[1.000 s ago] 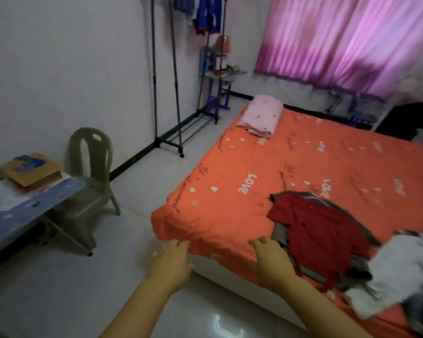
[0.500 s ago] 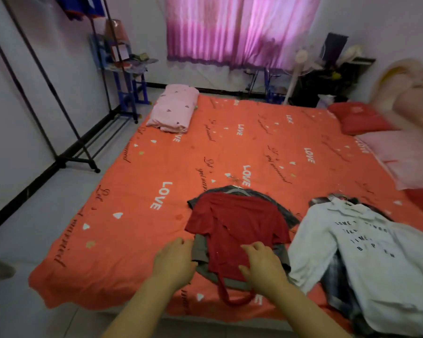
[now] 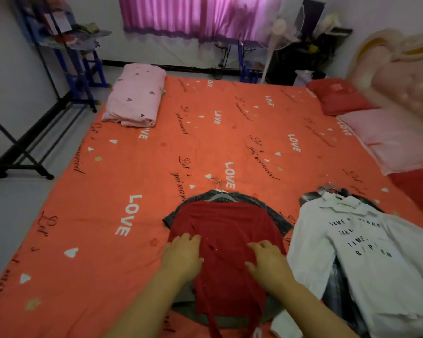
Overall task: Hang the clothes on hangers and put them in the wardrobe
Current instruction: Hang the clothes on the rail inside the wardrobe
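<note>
Pressing down on the red top, the left hand and the right hand lay apart on its lower half, fingers spread and nearly flat, gripping nothing that could be seen. The top lay over a grey garment near the front edge of the orange bedsheet. A pale hanger showed at the grey collar, its hook pointing up the bed.

The step in hand looked like taking up the first garment, with nothing yet hung. The next move probably called for gathering the red top clear of the grey one, then feeding a hanger into its neck. Whether the visible hanger sat inside the grey garment or only under it could not be told.

Just to the right lay a white lettered shirt over a plaid garment, cut off at the frame's edge. The red top's hem and trailing strap ran out of view below. No wardrobe showed; only the foot of a black clothes rack stood at the left.
</note>
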A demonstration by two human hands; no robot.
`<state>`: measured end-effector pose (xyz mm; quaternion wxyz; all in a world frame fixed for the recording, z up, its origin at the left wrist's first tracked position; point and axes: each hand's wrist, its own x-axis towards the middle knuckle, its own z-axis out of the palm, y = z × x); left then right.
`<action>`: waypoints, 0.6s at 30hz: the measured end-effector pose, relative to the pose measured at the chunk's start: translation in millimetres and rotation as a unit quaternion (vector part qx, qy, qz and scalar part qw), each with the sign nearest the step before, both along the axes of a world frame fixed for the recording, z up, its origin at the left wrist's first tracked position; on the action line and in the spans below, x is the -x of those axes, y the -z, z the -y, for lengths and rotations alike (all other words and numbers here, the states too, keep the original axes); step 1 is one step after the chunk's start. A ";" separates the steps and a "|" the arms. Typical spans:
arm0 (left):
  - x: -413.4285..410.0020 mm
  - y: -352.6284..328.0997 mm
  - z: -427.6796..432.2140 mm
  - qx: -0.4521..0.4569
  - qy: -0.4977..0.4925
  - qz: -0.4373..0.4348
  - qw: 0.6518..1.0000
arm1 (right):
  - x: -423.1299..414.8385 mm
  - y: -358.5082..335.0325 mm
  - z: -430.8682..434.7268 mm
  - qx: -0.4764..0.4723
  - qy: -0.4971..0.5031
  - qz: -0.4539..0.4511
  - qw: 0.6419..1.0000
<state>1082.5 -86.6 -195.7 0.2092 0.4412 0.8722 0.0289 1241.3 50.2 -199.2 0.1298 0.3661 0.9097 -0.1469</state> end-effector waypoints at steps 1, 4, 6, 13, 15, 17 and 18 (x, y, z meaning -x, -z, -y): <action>7.1 2.4 -7.2 0.003 0.004 0.002 1.000 | 6.7 3.0 -6.8 0.004 0.003 0.000 1.000; 25.3 12.7 -26.5 0.014 0.000 0.006 1.000 | 23.8 13.4 -25.7 0.025 0.005 0.007 1.000; 35.4 21.2 -39.4 0.020 -0.007 0.012 1.000 | 35.1 21.9 -41.9 0.033 0.001 0.016 0.999; 68.0 60.6 -90.0 0.039 -0.061 0.024 0.997 | 90.6 71.2 -118.8 0.071 -0.042 0.045 0.996; 74.6 77.7 -106.0 0.050 -0.084 0.030 0.995 | 108.6 92.2 -145.5 0.083 -0.059 0.054 0.993; 79.9 96.8 -122.3 0.060 -0.100 0.036 0.993 | 127.7 114.7 -171.9 0.091 -0.068 0.061 0.992; 82.6 106.5 -130.9 0.063 -0.108 0.039 0.991 | 137.4 126.8 -185.4 0.093 -0.072 0.064 0.991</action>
